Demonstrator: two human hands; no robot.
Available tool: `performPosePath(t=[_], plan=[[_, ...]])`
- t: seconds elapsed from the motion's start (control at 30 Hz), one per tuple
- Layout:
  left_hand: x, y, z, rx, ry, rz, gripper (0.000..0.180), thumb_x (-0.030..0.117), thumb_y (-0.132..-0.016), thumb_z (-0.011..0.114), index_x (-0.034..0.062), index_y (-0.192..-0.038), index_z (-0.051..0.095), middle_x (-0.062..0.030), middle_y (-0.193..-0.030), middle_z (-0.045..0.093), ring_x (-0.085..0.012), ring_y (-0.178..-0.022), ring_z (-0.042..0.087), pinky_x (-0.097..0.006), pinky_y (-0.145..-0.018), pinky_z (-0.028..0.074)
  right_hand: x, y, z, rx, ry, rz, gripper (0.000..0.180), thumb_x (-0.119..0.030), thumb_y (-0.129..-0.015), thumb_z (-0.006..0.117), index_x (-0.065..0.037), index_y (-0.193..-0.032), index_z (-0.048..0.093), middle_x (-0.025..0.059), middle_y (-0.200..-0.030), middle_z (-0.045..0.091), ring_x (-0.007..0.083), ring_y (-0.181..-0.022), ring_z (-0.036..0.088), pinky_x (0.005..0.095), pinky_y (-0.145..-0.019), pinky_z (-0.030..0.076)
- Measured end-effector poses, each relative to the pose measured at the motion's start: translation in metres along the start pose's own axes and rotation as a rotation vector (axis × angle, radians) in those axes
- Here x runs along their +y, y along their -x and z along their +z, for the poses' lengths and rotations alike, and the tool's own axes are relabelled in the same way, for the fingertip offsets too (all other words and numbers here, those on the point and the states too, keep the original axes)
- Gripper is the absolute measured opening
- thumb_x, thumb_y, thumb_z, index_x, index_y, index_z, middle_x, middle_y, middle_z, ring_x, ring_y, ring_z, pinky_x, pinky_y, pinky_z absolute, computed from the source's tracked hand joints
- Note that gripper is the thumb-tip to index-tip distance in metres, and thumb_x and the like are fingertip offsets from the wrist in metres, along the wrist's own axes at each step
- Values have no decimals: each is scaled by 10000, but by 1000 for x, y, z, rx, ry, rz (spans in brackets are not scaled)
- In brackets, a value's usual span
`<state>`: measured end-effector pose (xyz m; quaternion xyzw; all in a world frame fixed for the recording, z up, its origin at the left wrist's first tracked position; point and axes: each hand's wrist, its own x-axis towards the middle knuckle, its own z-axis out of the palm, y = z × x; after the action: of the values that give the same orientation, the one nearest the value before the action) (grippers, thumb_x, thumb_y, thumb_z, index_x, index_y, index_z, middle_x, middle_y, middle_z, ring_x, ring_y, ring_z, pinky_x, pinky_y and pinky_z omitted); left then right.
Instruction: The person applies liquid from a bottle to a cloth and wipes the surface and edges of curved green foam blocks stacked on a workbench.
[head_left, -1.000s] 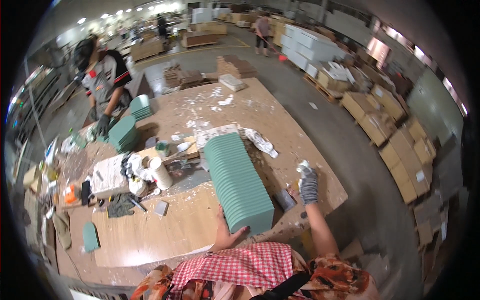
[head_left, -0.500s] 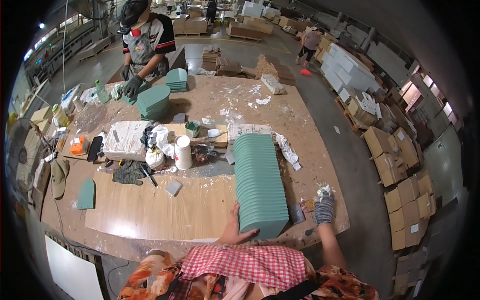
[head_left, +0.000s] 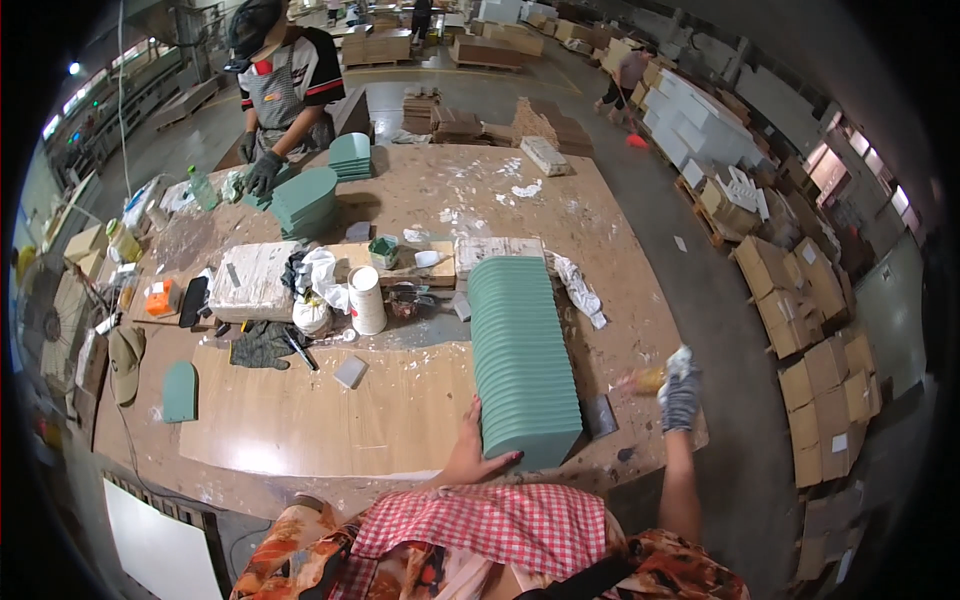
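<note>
A long row of green rounded-top panels, standing packed face to face, runs away from me on the table. My left hand is bare and lies against the row's near left corner, thumb and fingers apart. To the right of the row, my right hand, in a grey knit glove, is closed around a crumpled white rag. A smeared amber-coloured object sticks out on the left of that glove; its kind cannot be made out. Between row and glove lies a flat grey block.
A single green panel lies at left. White tub, spare glove, marker and another grey block are mid-table. Across it, a co-worker handles green panels. Cardboard boxes stand beyond the right edge.
My right hand has moved away from me and slightly right, with the rag and the amber object. My left hand stays on the panels. The view has shifted slightly.
</note>
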<state>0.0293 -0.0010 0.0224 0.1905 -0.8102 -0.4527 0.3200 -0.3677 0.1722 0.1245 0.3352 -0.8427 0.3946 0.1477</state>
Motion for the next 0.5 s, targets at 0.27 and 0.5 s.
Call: performPosePath(t=[0.27, 0.5], plan=[[4, 5, -3, 3, 42, -95, 1243, 453, -715, 822, -92, -1483, 11, -346, -1481, 198, -450, -1359, 303, -465, -1131, 282, -68, -20, -76, 411, -1203, 470, 418, -217, -977, 476, -75, -1369, 501, 113, -1411, 499, 224, -1283, 470, 374, -1084, 337], [6, -1, -3, 3, 63, -78, 1220, 454, -714, 822, -116, -1471, 54, -347, -1473, 224, -442, -1369, 287, -454, -1141, 264, -76, -4, -58, 433, -640, 141, 401, -175, -934, 515, -56, -1316, 497, 74, -1213, 551, 207, -1072, 544, 317, -871, 447]])
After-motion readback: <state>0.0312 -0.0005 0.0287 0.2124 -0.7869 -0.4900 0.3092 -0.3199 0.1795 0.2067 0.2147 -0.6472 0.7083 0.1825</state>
